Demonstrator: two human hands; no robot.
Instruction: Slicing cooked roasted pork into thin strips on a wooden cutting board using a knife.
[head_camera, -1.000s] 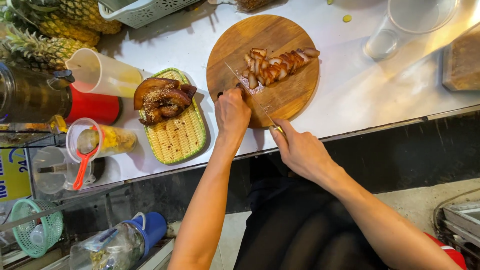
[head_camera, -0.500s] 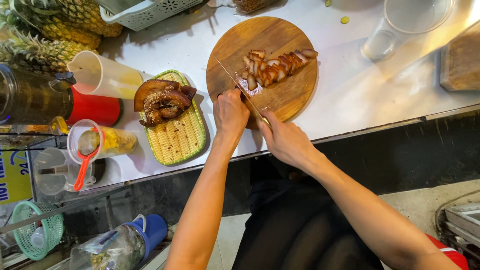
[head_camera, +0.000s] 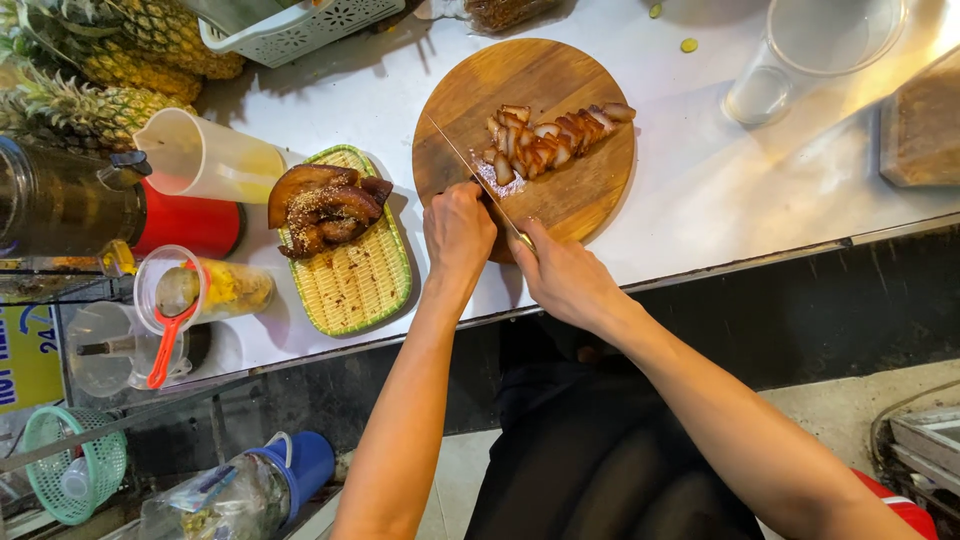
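— What do your hands do in the head view?

— My right hand (head_camera: 565, 275) is closed around the handle of a knife (head_camera: 470, 170). The long thin blade goes away from me, across the near left part of the round wooden cutting board (head_camera: 520, 90). My left hand (head_camera: 458, 228) is at the near edge of the board, just beside the blade, with the fingers curled in. I cannot tell if it holds something; it seems only to rest there.

— And where is the meat?

— The sliced roast meat (head_camera: 550, 140) lies in a row on the middle of the board, to the right of the blade. The slices lean on each other. One small piece is nearest to the blade, with some crumbs beside it.

— What is around the board?

— The board lies on a white tabletop (head_camera: 700, 200). To its left is a green woven tray (head_camera: 355, 285) that carries a larger uncut piece of glazed meat (head_camera: 320, 205). More to the left I see a white jug (head_camera: 195, 155), a red container (head_camera: 190, 225) and some pineapples (head_camera: 110, 60). At the far right corner stands a clear plastic cup (head_camera: 810, 50).
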